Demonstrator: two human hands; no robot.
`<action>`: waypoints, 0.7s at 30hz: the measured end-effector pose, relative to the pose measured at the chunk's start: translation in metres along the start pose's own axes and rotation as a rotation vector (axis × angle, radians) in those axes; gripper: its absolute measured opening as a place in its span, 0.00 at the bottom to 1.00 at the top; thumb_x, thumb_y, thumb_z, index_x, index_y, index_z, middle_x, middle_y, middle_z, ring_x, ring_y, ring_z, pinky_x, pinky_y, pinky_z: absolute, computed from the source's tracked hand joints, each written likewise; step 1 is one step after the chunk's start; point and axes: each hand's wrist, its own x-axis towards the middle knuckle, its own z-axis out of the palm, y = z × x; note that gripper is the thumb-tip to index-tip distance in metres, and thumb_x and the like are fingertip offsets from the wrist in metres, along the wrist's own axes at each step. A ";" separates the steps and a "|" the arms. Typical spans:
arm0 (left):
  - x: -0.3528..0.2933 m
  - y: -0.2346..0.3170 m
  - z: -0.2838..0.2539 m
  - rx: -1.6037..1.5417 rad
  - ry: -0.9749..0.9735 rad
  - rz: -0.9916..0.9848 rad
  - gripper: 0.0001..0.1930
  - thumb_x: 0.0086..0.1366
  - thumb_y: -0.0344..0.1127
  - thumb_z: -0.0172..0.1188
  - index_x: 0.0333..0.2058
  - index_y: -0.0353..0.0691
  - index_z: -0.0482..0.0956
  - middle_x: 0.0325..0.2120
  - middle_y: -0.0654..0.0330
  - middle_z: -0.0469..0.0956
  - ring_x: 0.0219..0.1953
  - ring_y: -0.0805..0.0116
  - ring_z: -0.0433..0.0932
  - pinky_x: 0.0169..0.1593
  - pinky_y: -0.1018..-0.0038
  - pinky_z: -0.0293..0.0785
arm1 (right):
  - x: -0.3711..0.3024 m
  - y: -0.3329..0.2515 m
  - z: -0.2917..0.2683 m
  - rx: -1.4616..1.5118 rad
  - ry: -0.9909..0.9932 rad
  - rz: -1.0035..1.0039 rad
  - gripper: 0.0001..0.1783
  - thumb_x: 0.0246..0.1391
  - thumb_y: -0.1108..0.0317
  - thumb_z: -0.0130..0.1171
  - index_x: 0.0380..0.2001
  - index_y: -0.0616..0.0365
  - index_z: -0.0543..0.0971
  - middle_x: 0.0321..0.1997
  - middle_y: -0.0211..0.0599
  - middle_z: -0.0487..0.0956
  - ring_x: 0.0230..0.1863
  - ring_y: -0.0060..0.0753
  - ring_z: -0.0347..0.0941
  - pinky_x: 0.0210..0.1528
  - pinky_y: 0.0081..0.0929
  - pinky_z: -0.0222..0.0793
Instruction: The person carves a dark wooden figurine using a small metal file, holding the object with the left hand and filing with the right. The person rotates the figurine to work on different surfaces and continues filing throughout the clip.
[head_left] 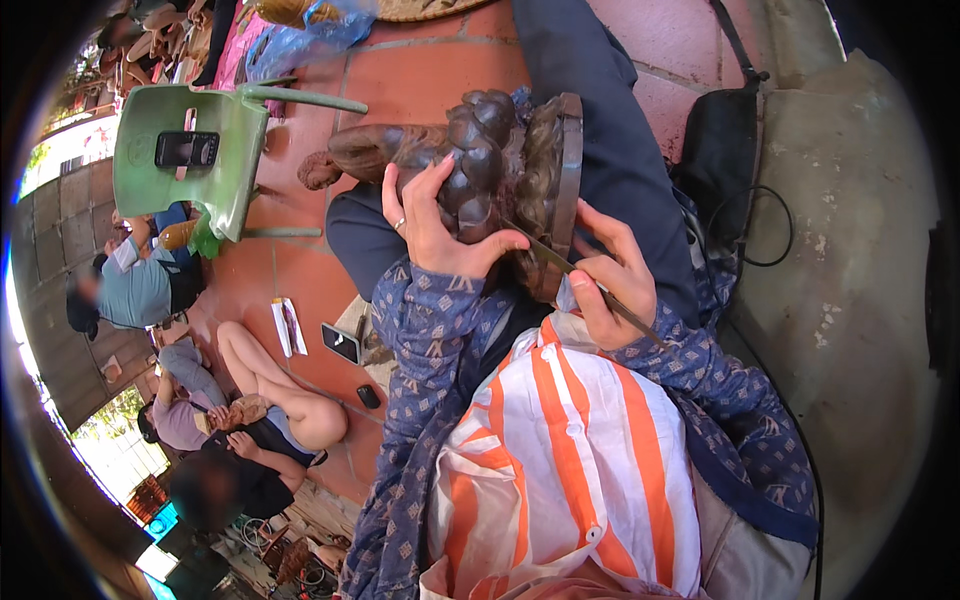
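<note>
Carving held across my lap over the red tile floor (420,80).
The dark wooden carving (480,160) lies on my thighs, its round base to the right. My left hand (435,225) curls over its knobbly side, fingers wrapped and thumb pressed to the wood. My right hand (610,275) is closed around a thin carving tool (560,262) whose tip meets the carving's base.

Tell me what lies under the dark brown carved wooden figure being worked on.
The dark brown carved wooden figure rests on the person's dark blue trousered legs, above the red tiled floor. The left hand covers part of its underside, hiding the contact there.
</note>
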 end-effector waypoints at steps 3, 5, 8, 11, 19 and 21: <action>0.002 -0.013 -0.014 -0.092 -0.111 0.052 0.55 0.34 0.68 0.72 0.56 0.34 0.69 0.48 0.53 0.75 0.56 0.57 0.70 0.69 0.48 0.44 | 0.007 -0.006 0.000 -0.080 -0.026 -0.099 0.06 0.50 0.76 0.61 0.30 0.69 0.79 0.61 0.74 0.58 0.61 0.65 0.67 0.61 0.38 0.66; 0.004 -0.018 -0.021 -0.084 -0.161 0.087 0.56 0.33 0.69 0.72 0.57 0.34 0.69 0.49 0.52 0.74 0.56 0.56 0.70 0.69 0.49 0.44 | 0.008 -0.007 0.002 -0.134 -0.039 -0.156 0.06 0.50 0.76 0.61 0.30 0.69 0.79 0.61 0.75 0.58 0.60 0.66 0.68 0.61 0.37 0.66; 0.003 -0.020 -0.019 -0.090 -0.167 0.067 0.57 0.32 0.69 0.72 0.57 0.34 0.69 0.49 0.52 0.74 0.56 0.56 0.70 0.69 0.49 0.45 | 0.008 -0.003 0.004 -0.159 -0.015 -0.163 0.06 0.51 0.76 0.60 0.30 0.70 0.79 0.61 0.76 0.58 0.60 0.68 0.68 0.60 0.37 0.66; 0.001 -0.009 -0.018 -0.062 -0.119 0.035 0.56 0.31 0.67 0.73 0.56 0.36 0.69 0.48 0.53 0.75 0.56 0.55 0.70 0.68 0.49 0.47 | 0.003 0.004 0.005 -0.064 0.010 -0.160 0.06 0.52 0.76 0.59 0.31 0.71 0.79 0.62 0.76 0.57 0.61 0.68 0.67 0.60 0.38 0.66; 0.002 -0.007 -0.012 -0.079 -0.119 -0.030 0.56 0.28 0.63 0.77 0.57 0.38 0.68 0.51 0.55 0.72 0.62 0.49 0.59 0.68 0.49 0.47 | 0.002 -0.001 0.003 -0.037 0.009 -0.127 0.06 0.52 0.78 0.57 0.32 0.71 0.78 0.63 0.73 0.58 0.61 0.64 0.68 0.62 0.40 0.64; 0.005 -0.014 -0.023 -0.116 -0.216 -0.021 0.56 0.28 0.64 0.77 0.57 0.40 0.68 0.52 0.55 0.72 0.63 0.48 0.58 0.68 0.50 0.47 | 0.006 -0.010 0.011 -0.069 0.045 -0.137 0.05 0.52 0.78 0.56 0.31 0.70 0.78 0.63 0.71 0.59 0.61 0.62 0.67 0.62 0.40 0.63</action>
